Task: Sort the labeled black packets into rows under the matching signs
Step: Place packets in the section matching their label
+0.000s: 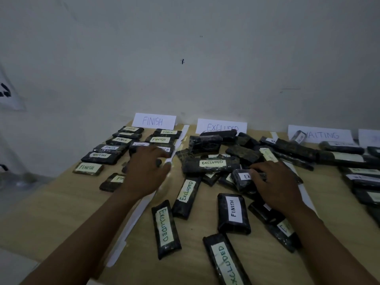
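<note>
Three paper signs lean on the wall: FINISH, EXCLUDED and WAITING. Under FINISH lie rows of black packets, with one WAITING packet among them. A loose heap sits under EXCLUDED, with an EXCLUDED packet on top. Nearer me lie a FINISH packet and EXCLUDED packets. My left hand reaches over the FINISH rows, fingers stretched, holding nothing I can see. My right hand curls its fingers over a packet marked "EX" in the heap.
White paper strips divide the wooden table into columns. More packets lie in rows at the right under WAITING, beside a fourth, unreadable sign. The table's left edge drops to the floor. A grey wall closes the back.
</note>
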A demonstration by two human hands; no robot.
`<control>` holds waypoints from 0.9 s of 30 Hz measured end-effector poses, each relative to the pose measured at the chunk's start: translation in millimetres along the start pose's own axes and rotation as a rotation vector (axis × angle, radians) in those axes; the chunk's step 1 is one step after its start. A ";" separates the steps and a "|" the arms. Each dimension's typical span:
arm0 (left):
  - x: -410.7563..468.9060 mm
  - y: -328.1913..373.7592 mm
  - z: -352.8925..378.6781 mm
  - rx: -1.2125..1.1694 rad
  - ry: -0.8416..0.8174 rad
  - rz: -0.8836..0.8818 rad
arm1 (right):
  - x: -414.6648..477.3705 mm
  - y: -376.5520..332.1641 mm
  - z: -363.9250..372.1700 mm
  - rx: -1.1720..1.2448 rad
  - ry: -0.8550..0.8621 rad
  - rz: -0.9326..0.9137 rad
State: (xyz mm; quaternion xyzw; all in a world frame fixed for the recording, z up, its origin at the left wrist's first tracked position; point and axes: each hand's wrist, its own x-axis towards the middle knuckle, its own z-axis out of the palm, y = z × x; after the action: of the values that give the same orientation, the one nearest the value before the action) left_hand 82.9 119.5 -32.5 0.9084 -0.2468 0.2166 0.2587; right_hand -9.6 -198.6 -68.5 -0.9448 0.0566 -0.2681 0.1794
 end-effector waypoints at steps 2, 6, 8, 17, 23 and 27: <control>23.7 25.1 15.1 -0.149 -0.142 0.078 | -0.5 0.9 0.1 0.006 -0.004 0.002; 70.8 64.3 44.2 -0.133 -0.460 0.101 | -0.5 3.5 1.7 -0.005 -0.003 0.013; 89.7 73.4 59.2 -0.018 -0.572 0.086 | -0.4 4.7 2.9 -0.009 0.005 0.016; 122.2 85.8 87.1 0.137 -0.784 0.020 | -0.1 4.2 4.0 0.057 0.016 0.017; 124.9 96.7 81.5 -0.150 -0.727 -0.066 | -0.8 4.7 4.3 0.078 0.014 0.003; 122.9 94.5 81.1 -0.343 -0.534 -0.181 | -0.9 5.2 3.7 0.066 0.012 -0.005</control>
State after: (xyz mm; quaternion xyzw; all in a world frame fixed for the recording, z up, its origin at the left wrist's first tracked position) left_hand 147.9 -38.9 3.3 0.8946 -0.2570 -0.0979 0.3524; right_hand -8.5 -202.1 -73.9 -0.9370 0.0466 -0.2759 0.2094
